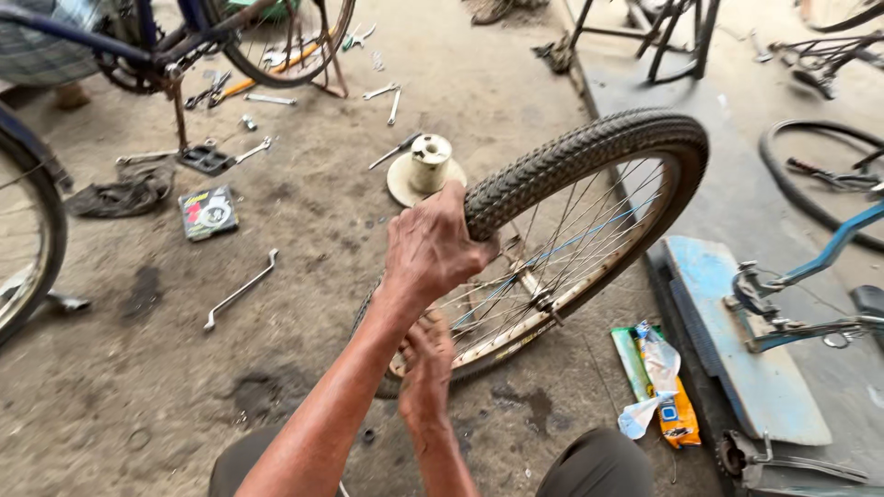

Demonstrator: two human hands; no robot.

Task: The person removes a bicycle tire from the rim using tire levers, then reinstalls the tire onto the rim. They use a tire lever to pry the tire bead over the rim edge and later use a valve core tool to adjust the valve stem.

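The wheel (571,239) is stood upright on the floor (304,221), mid-floor. The left hand (428,248) is closed over the tyre (589,152); the right hand (425,368) is pressed at the rim, its grip unclear. The tyre is best worked evenly round.

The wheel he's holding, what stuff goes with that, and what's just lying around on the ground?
In use:
bicycle wheel
left hand, gripping the tyre
right hand, low at the rim

Just lying about:
bent spanner
small flat packet
cream spool
black rag
snack wrappers
loose tyre
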